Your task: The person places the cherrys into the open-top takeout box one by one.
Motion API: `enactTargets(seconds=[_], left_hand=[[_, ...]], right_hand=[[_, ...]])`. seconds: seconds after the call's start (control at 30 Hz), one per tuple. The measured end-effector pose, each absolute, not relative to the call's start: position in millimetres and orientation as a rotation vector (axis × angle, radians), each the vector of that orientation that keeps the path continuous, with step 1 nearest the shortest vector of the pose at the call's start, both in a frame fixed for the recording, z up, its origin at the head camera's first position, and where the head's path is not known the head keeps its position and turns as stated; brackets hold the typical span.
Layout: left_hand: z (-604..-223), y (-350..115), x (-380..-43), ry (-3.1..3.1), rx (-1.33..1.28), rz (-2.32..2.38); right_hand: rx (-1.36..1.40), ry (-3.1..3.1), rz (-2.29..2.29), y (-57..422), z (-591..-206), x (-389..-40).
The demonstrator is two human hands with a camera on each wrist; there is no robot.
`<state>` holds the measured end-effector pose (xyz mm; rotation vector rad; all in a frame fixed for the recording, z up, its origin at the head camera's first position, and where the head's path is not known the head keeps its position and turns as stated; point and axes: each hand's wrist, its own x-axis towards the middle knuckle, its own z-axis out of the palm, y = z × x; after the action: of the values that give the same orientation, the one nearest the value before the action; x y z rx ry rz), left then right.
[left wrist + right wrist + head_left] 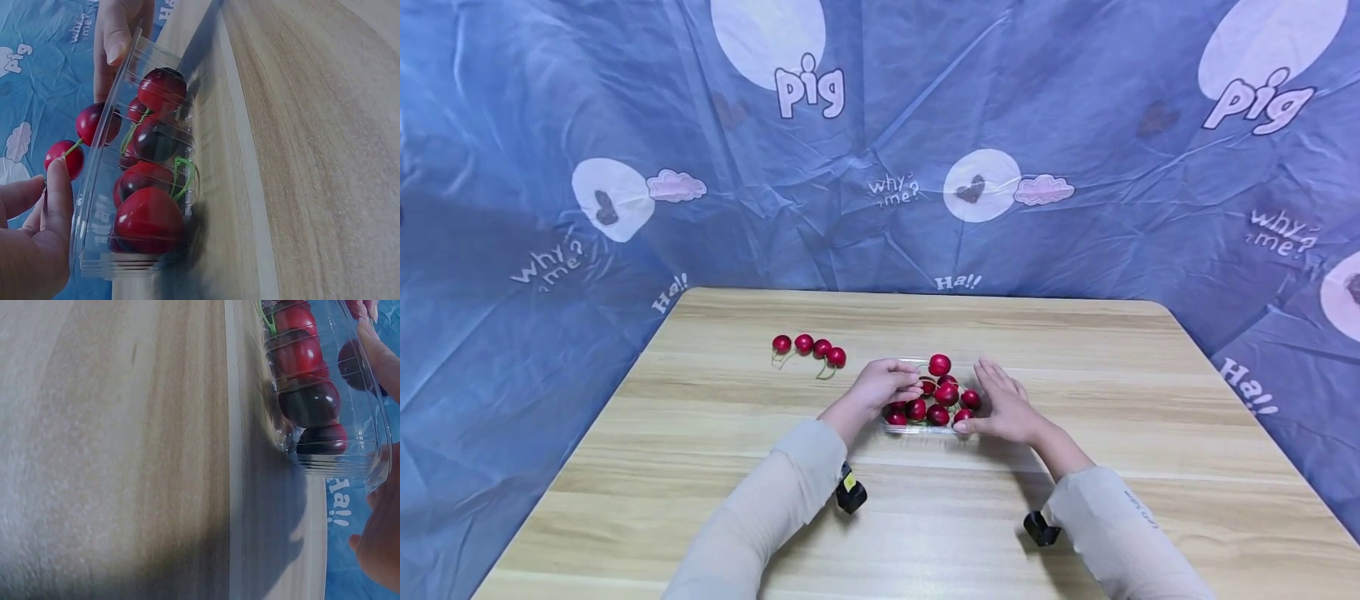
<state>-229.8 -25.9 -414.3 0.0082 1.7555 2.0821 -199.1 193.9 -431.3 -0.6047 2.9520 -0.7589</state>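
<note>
A clear plastic box (928, 430) of red cherries (915, 409) with green stems stands between the two hands. At its left end, the left hand (883, 385) pinches a green stem (74, 147) between thumb and finger. That stem leads to a dark red cherry (98, 124) level with the box's rim, over the heap. Another cherry (939, 364) shows at the box's far side. The right hand (1003, 410) rests against the right end, fingers extended toward the back corner, thumb at the front rim near a cherry (963, 417).
Several cherries (804, 344) with stems lie in a row on the wooden table (737, 467), behind and left of the box. A blue printed cloth (880, 242) hangs behind the table's far edge. Black wrist cameras (852, 492) sit under both sleeves.
</note>
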Motion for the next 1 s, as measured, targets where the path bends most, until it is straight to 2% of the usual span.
enactTargets(seconds=[1.0], left_hand=[[-415.5,5.0,-245.7,1.986,-0.005,1.840]], right_hand=[[-0.588,2.934,-0.795,194.5,-428.5,-196.9]])
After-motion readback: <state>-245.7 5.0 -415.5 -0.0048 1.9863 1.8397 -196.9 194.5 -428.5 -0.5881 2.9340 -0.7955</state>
